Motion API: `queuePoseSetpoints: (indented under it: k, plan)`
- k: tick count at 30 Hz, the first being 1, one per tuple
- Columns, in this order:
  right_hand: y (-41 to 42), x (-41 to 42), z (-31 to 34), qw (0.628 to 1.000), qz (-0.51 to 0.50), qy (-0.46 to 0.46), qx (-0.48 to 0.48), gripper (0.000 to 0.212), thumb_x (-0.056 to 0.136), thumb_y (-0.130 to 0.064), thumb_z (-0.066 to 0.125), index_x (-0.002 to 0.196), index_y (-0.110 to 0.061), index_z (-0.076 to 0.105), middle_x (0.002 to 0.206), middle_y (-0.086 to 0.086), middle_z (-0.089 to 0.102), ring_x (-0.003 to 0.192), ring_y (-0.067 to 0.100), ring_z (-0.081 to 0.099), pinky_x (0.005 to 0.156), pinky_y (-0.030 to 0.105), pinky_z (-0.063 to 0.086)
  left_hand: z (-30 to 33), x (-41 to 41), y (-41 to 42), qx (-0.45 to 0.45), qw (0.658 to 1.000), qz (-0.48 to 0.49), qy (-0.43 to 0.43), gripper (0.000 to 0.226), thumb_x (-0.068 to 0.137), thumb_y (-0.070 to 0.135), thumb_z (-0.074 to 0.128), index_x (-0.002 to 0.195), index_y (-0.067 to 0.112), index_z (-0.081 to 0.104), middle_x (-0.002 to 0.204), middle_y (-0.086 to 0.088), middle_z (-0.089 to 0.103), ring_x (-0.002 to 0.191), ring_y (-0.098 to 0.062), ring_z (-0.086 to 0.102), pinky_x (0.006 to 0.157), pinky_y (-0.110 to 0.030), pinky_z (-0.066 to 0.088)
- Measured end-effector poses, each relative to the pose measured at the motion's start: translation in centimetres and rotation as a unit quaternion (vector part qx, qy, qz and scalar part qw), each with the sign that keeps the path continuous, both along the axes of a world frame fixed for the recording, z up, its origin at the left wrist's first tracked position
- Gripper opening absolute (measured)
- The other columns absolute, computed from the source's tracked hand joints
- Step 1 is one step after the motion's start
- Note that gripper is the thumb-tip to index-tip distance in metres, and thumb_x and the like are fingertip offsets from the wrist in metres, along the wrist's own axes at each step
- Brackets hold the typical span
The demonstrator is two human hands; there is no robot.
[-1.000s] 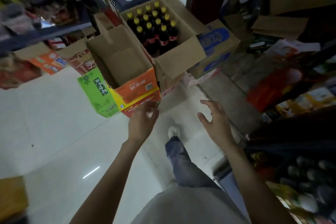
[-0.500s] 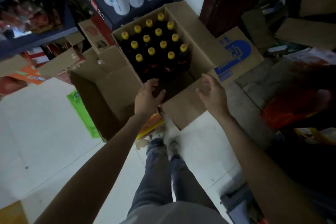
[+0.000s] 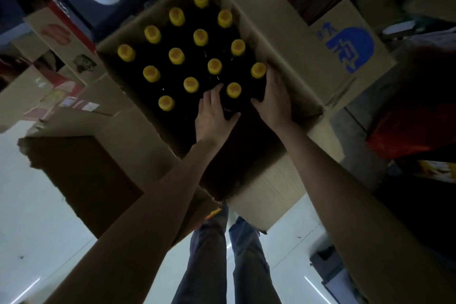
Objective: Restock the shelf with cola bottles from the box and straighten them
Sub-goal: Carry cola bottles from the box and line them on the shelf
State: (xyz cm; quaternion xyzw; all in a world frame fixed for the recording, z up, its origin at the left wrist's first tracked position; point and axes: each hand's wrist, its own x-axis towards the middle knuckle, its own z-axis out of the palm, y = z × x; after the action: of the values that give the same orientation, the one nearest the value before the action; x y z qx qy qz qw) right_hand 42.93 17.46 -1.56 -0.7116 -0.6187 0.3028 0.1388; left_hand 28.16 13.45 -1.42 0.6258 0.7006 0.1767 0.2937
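Reaching into the box (image 3: 276,39) | left hand (image 3: 213,116) curling round near-row cola bottle (image 3: 233,90) | right hand (image 3: 272,101) wrapping corner bottle (image 3: 258,70) | advice: be gripping the shoulders, lifting straight up.

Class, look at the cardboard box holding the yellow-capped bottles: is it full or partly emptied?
Partly emptied. The box holds upright bottles filling its far part, while the near part is a dark gap with no caps.

The picture is dim and underexposed. The box (image 3: 266,32) interior sinks into near-black, so only the yellow caps (image 3: 176,56) stand out. The pale floor (image 3: 29,192) at lower left is brightest, with thin glare streaks. Edges bend from wide-angle distortion, and the upper corners are blurred.
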Motion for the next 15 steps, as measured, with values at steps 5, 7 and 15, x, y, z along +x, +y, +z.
queuePoseSetpoints:
  k: [5, 7, 15]
  plan:
    - [1.7, -0.8, -2.0, 1.0, -0.006, 0.02, 0.01, 0.074, 0.074, -0.007, 0.074, 0.137, -0.007, 0.036, 0.136, 0.016, 0.048, 0.127, 0.034, 0.046, 0.098, 0.044, 0.043, -1.6, 1.2, 1.1, -0.006, 0.999, 0.011, 0.047, 0.073, 0.075, 0.027, 0.078, 0.136, 0.013, 0.04, 0.138, -0.01, 0.04, 0.125, -0.028, 0.04, 0.08, -0.039, 0.05]
    - [2.1, -1.1, -2.4, 0.999, -0.006, 0.027, 0.022, 0.066, 0.073, -0.003, 0.072, 0.131, -0.006, 0.04, 0.129, 0.016, 0.052, 0.119, 0.035, 0.052, 0.088, 0.044, 0.046, -2.2, 1.9, 1.5, -0.003, 0.998, 0.03, 0.06, 0.073, 0.073, 0.027, 0.08, 0.133, 0.011, 0.041, 0.135, -0.013, 0.042, 0.122, -0.029, 0.042, 0.075, -0.038, 0.05]
    - [-0.4, -1.1, 2.5, 0.989, -0.091, 0.087, 0.077, 0.069, 0.07, -0.012, 0.081, 0.128, -0.01, 0.044, 0.129, 0.003, 0.057, 0.118, 0.023, 0.053, 0.091, 0.034, 0.042, -1.4, 1.0, 1.5, 0.047, 0.998, 0.036, 0.002, 0.066, 0.068, 0.017, 0.084, 0.124, 0.01, 0.053, 0.126, -0.012, 0.051, 0.116, -0.03, 0.051, 0.083, -0.04, 0.05]
